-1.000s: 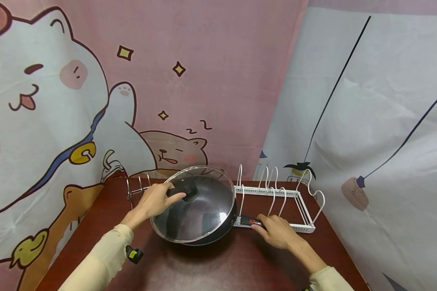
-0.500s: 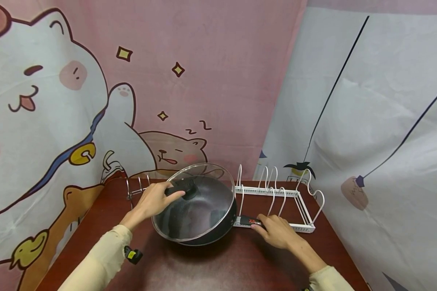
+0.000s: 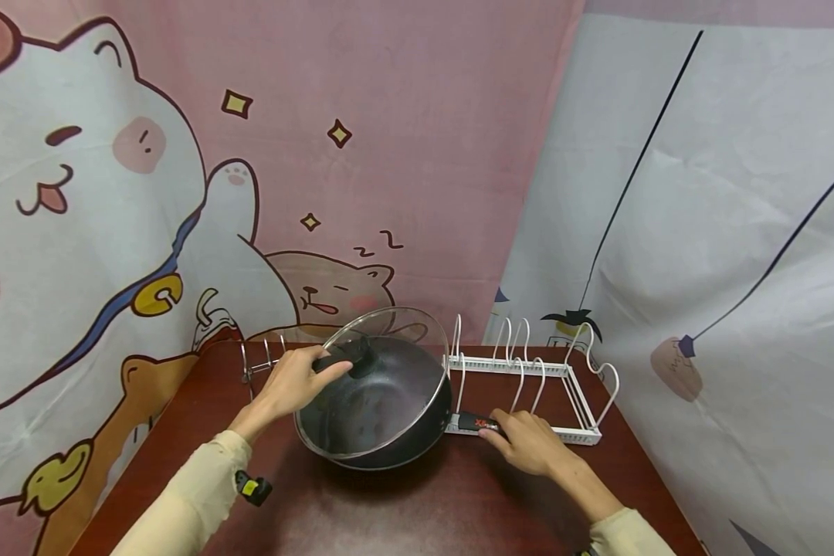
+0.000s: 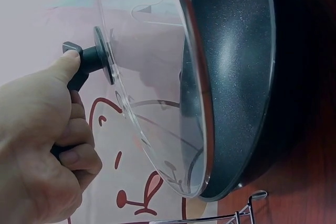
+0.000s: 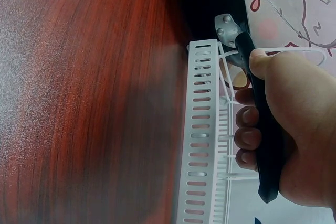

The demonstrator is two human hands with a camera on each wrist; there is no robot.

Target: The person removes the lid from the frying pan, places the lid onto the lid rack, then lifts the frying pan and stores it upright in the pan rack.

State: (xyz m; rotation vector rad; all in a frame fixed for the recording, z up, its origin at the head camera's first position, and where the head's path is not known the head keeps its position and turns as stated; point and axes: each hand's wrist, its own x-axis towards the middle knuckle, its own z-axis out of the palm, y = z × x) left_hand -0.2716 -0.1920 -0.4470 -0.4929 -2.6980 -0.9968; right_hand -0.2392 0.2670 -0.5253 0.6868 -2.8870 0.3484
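Note:
A dark deep frying pan (image 3: 432,426) sits on the brown table, its long black handle (image 3: 476,422) pointing right. My right hand (image 3: 528,444) grips that handle; the right wrist view has the fingers and thumb wrapped round the black grip (image 5: 268,145). A clear glass lid (image 3: 420,328) with a metal rim is tilted over the pan, its far edge raised. My left hand (image 3: 295,380) holds the lid by its black knob (image 3: 357,355). In the left wrist view, a wedge-shaped gap separates the lid (image 4: 152,77) from the speckled pan interior (image 4: 231,51).
A white rack (image 3: 580,437) with upright wire loops stands to the right, just behind the pan handle. At the back left, a metal wire rack (image 3: 264,364) is partly hidden by the left hand. A patterned curtain (image 3: 445,154) hangs behind the table (image 3: 389,510).
The lid's far edge has risen, so the lid tilts more and more of the pan's inside shows. My right hand and the pan stay in place.

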